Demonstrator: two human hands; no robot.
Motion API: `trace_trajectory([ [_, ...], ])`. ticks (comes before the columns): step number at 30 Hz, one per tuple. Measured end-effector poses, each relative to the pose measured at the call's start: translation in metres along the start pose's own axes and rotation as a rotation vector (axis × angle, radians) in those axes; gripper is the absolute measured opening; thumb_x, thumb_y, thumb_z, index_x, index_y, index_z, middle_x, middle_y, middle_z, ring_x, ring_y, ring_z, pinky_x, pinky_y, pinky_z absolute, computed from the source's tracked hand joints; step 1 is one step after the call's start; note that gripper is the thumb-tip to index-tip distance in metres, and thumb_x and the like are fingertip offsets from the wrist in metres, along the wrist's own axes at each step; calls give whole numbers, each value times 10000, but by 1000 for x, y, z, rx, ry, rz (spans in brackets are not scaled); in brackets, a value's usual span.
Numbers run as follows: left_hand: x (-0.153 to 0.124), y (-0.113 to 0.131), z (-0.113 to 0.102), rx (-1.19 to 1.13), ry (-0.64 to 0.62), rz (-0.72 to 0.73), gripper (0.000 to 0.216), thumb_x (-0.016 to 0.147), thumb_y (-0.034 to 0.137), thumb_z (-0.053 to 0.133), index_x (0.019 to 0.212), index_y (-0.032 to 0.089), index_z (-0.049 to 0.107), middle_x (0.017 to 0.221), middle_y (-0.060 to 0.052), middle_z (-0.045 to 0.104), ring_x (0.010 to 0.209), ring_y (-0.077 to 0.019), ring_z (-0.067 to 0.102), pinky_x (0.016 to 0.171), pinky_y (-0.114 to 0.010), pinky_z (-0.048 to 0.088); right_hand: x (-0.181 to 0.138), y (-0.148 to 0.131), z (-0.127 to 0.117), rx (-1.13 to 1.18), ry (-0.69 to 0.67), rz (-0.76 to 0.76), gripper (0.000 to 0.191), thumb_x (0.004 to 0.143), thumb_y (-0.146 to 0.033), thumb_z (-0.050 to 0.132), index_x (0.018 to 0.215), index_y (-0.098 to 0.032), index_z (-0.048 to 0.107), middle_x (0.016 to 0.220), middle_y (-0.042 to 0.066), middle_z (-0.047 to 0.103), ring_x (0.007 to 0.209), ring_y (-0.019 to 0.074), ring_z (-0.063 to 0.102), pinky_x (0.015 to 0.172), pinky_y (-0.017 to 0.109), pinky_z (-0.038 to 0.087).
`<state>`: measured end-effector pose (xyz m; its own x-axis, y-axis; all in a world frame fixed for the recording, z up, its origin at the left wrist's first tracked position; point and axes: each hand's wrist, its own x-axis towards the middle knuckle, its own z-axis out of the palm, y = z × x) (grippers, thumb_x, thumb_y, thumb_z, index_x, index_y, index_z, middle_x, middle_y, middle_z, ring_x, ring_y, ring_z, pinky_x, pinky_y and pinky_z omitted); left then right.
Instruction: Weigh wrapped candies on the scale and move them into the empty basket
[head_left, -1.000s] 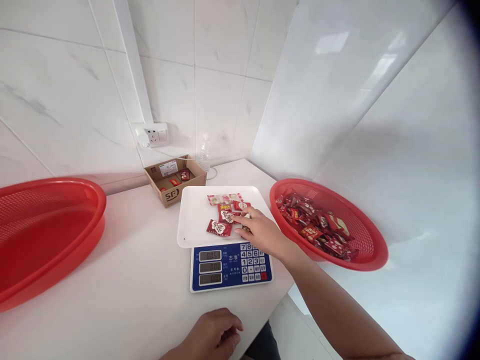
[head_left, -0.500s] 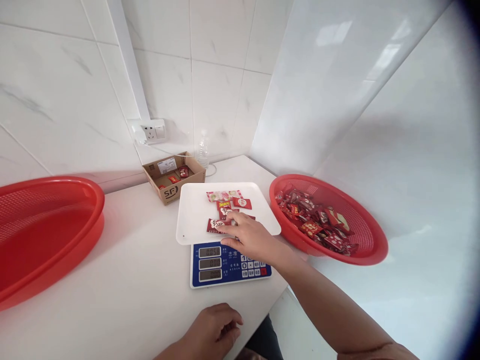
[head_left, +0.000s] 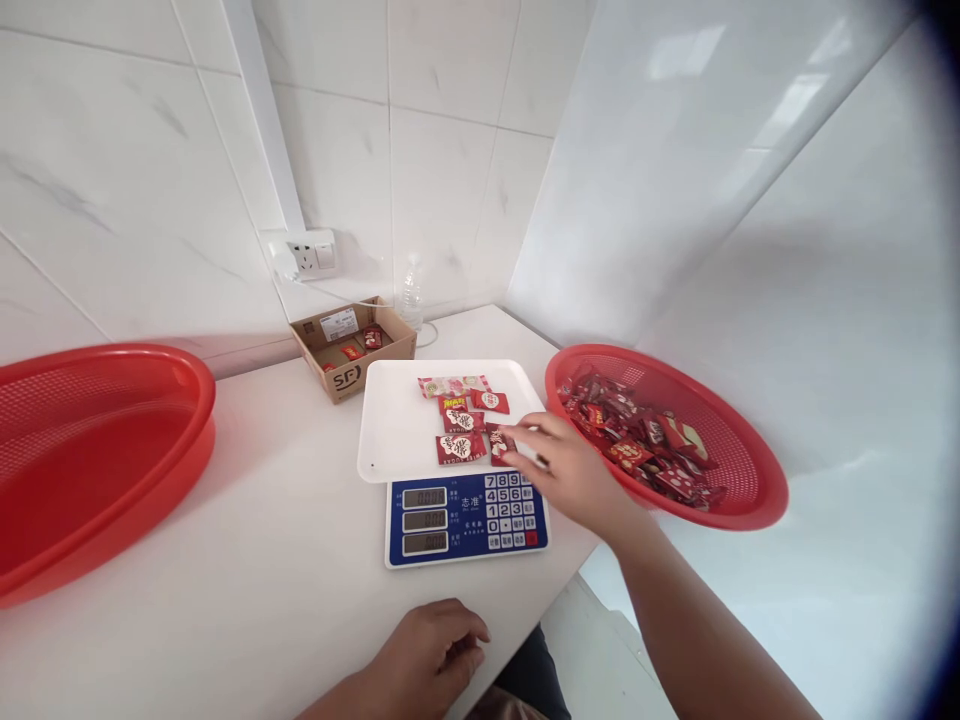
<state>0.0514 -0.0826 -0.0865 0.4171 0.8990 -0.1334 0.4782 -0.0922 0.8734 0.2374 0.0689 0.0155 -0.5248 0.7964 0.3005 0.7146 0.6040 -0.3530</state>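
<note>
At the bottom centre of the frame, the left hand (head_left: 433,655) is curling loosely by the right edge of the white counter (head_left: 285,550); I can't tell whether its fingers are gripping anything. That edge is slanting up towards the right basket (head_left: 750,490). Above the hand, one scale (head_left: 465,545) is showing three displays on its blue panel.

At centre right, the right hand (head_left: 562,465) is holding its fingers apart over the tray (head_left: 394,425). Its fingertips are covering part of the dark red packet (head_left: 499,450); contact is hard to tell. That packet's long axis is running up and down the frame.

Six packets are lying on the tray altogether. Two cloud-labelled packets (head_left: 460,449) are pointing left to right, as is the pink-and-white packet (head_left: 454,386) at the top. A red packet (head_left: 490,402) is tilting slightly, and a yellow-lettered packet (head_left: 453,404) is peeking out partly covered. White tray surface is showing left of them.

Two red baskets are flanking the scale, counter stretching between it and the left basket (head_left: 187,430). Farther back, one carton (head_left: 364,375) and one bottle (head_left: 412,293) are standing near the wall (head_left: 330,160).
</note>
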Motion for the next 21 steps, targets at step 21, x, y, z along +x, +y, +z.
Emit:
trace_trajectory([
  [21,0,2,-1,15,-1,-23,221,816,234,499,958,220,668,917,-33,688,810,-152,621,726,-227,478,-36,80,-7,-184,147,473,362,849,-447,413,914,-213,681,975,79,668,871,241,612,730,348,463],
])
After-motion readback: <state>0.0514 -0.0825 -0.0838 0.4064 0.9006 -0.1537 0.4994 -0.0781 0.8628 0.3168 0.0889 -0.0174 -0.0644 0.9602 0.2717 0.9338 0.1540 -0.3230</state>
